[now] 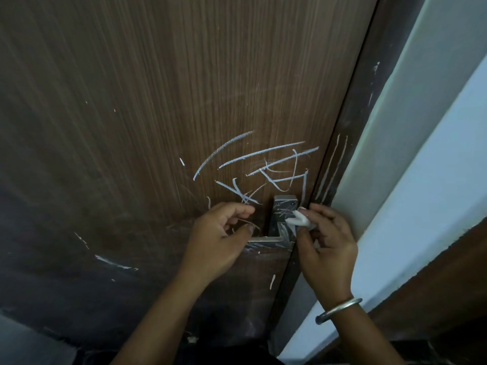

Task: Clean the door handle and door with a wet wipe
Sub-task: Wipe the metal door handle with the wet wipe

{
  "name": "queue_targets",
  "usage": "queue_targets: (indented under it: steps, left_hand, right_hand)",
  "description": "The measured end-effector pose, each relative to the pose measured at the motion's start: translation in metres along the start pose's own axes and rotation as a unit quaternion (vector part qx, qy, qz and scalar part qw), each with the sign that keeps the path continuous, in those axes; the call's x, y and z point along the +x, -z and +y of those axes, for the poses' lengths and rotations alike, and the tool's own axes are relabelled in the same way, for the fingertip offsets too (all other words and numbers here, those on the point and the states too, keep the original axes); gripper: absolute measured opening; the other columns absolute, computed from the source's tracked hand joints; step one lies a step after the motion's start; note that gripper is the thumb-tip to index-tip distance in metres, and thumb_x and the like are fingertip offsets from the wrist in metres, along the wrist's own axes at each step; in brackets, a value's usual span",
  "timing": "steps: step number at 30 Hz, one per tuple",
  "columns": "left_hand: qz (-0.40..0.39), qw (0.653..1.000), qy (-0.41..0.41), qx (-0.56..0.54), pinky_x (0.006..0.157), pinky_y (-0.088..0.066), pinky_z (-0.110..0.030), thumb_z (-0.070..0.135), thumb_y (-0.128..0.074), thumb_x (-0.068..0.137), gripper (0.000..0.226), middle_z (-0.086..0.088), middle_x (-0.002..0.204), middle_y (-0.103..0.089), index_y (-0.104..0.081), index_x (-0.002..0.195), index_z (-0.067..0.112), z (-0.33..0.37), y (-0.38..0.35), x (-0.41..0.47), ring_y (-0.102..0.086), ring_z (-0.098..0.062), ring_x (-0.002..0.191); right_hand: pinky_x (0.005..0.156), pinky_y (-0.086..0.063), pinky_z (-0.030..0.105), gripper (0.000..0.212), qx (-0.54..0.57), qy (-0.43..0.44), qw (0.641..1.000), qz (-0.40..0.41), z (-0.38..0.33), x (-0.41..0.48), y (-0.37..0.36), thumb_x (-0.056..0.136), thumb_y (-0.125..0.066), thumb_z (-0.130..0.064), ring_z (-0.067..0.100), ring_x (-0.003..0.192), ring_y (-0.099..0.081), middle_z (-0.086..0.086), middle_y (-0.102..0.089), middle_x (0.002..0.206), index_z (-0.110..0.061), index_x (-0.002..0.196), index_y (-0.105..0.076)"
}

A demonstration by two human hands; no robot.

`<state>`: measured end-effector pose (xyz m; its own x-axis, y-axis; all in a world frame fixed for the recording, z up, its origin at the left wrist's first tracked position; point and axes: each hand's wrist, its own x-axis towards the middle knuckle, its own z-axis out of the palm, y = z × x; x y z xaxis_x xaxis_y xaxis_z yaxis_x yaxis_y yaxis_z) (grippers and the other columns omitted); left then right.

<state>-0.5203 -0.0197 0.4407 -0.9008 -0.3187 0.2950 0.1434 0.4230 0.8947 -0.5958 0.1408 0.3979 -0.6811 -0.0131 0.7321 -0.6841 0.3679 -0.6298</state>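
A brown wood-grain door (158,114) fills the view, marked with white chalk scribbles (263,164) above the handle. The metal door handle (283,206) has a rectangular plate and a lever running left beneath it. My right hand (326,243) pinches a folded white wet wipe (300,219) against the right side of the handle plate. My left hand (221,235) curls loosely over the lever's left end with thumb and fingers apart; whether it grips the lever is unclear.
A dark door frame (350,133) with chalk lines runs along the door's right edge. A pale wall (434,167) lies to the right of it. More white streaks (113,263) mark the lower left of the door. A metal bangle (338,309) circles my right wrist.
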Motion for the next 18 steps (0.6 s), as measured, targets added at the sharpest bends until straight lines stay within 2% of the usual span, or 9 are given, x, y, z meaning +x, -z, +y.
queue_targets:
  steps: [3, 5, 7, 9, 13, 15, 18]
  left_hand:
    - [0.000, 1.000, 0.016, 0.016, 0.080, -0.050, -0.021, 0.007, -0.067, 0.078, 0.033, 0.008, 0.098, -0.067, -0.063, 0.093, 0.036, -0.008, 0.002, -0.001, -0.059, -0.003, 0.093]
    - [-0.005, 1.000, 0.017, 0.024, 0.079, -0.049, -0.018, 0.008, -0.067, 0.079, 0.033, 0.010, 0.099, -0.066, -0.062, 0.093, 0.038, -0.012, 0.000, -0.004, -0.059, 0.001, 0.092]
    - [-0.012, 0.999, 0.019, 0.030, 0.078, -0.048, -0.013, 0.010, -0.067, 0.079, 0.034, 0.012, 0.099, -0.066, -0.061, 0.092, 0.041, -0.015, -0.002, -0.006, -0.058, 0.004, 0.092]
    - [-0.009, 0.999, 0.022, 0.031, 0.076, -0.047, -0.010, 0.011, -0.068, 0.079, 0.033, 0.014, 0.097, -0.066, -0.061, 0.092, 0.040, -0.016, -0.002, -0.007, -0.058, 0.006, 0.090]
    - [-0.011, 0.999, 0.027, 0.028, 0.075, -0.047, -0.008, 0.011, -0.067, 0.079, 0.030, 0.014, 0.095, -0.066, -0.062, 0.092, 0.037, -0.017, 0.000, -0.008, -0.059, 0.008, 0.087]
    - [-0.015, 0.999, 0.031, 0.027, 0.075, -0.046, -0.007, 0.010, -0.067, 0.079, 0.030, 0.015, 0.095, -0.066, -0.062, 0.093, 0.037, -0.018, 0.001, -0.010, -0.059, 0.009, 0.088]
    - [-0.009, 0.999, 0.035, 0.022, 0.075, -0.046, -0.007, 0.009, -0.067, 0.078, 0.031, 0.014, 0.094, -0.067, -0.062, 0.090, 0.038, -0.022, 0.004, -0.012, -0.059, 0.008, 0.089]
  right_hand:
    - [0.077, -0.048, 0.009, 0.028, -0.020, 0.023, 0.999, -0.010, -0.002, 0.002, -0.003, 0.082, -0.061, -0.021, 0.015, 0.085, -0.065, 0.009, -0.068, 0.099, -0.006, 0.105, -0.069]
    - [0.075, -0.047, 0.009, 0.032, -0.028, 0.030, 0.999, -0.019, -0.004, 0.004, -0.006, 0.080, -0.066, -0.020, 0.012, 0.080, -0.065, 0.006, -0.070, 0.095, -0.008, 0.110, -0.065]
    - [0.068, -0.045, 0.009, 0.027, -0.057, 0.062, 0.996, -0.019, -0.003, 0.006, -0.011, 0.078, -0.068, -0.018, 0.015, 0.071, -0.066, 0.008, -0.070, 0.086, -0.005, 0.102, -0.065]
    - [0.063, -0.046, 0.014, 0.017, -0.106, 0.131, 0.985, -0.020, -0.002, 0.008, -0.016, 0.079, -0.068, -0.014, 0.020, 0.065, -0.064, 0.012, -0.068, 0.079, -0.003, 0.092, -0.069]
    - [0.053, -0.049, 0.023, 0.013, -0.160, 0.202, 0.966, -0.027, -0.002, 0.011, -0.028, 0.083, -0.067, -0.011, 0.022, 0.056, -0.058, 0.012, -0.062, 0.070, 0.000, 0.087, -0.072]
    - [0.051, -0.048, 0.022, 0.012, -0.177, 0.200, 0.963, -0.026, -0.002, 0.012, -0.030, 0.082, -0.069, -0.011, 0.021, 0.052, -0.055, 0.012, -0.060, 0.067, 0.000, 0.084, -0.072]
    - [0.053, -0.037, 0.016, 0.009, -0.175, 0.144, 0.974, 0.014, 0.004, 0.017, -0.023, 0.080, -0.070, -0.012, 0.020, 0.048, -0.052, 0.011, -0.059, 0.064, -0.003, 0.076, -0.072]
